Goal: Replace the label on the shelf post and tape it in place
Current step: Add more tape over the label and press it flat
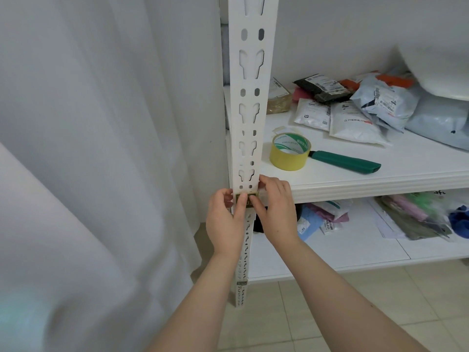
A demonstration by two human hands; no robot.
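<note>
A white slotted shelf post (250, 97) runs down the middle of the view. A small label under yellowish tape (247, 198) sits on the post at the level of the middle shelf. My left hand (224, 222) wraps the post's left side, its thumb pressing on the label. My right hand (275, 209) is on the right side, thumb pressing the label and fingers curled round the post's edge. A yellow tape roll (289, 152) lies on the shelf just right of the post.
A green-handled cutter (347, 162) lies beside the tape roll on the white shelf (380, 184). Several mail parcels (355, 107) are piled behind. More bags lie on the lower shelf (330, 257). A white curtain (101, 148) hangs left of the post.
</note>
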